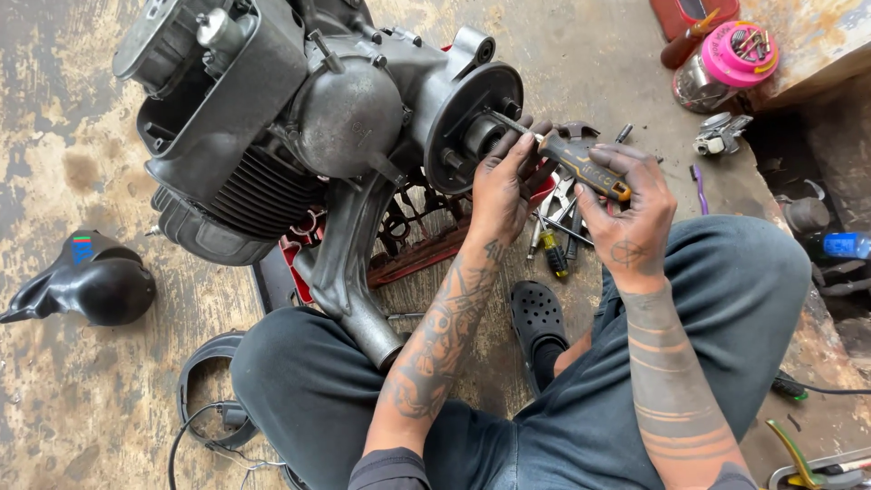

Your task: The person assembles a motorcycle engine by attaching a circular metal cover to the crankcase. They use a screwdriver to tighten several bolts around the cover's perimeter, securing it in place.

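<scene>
Right hand [631, 213] grasps the screwdriver [572, 154] handle – shaft axis runs up-left to the engine hub [476, 127], frame centre-top. Left hand [504, 186] – nearer – fingers pinch the shaft.

Your screwdriver [585, 163]: black handle, orange-yellow accents. Engine [299, 118] before you: dull grey, dark fins. Crate [408, 254] beneath: red. Your trousers [726, 308]: dark slate blue. Clog [537, 318]: black, perforated. Tin lid [739, 53]: bright pink. Floor [73, 390]: mottled tan and grey. Plastic cover [91, 281]: glossy black, perhaps blue-green sticker.
</scene>
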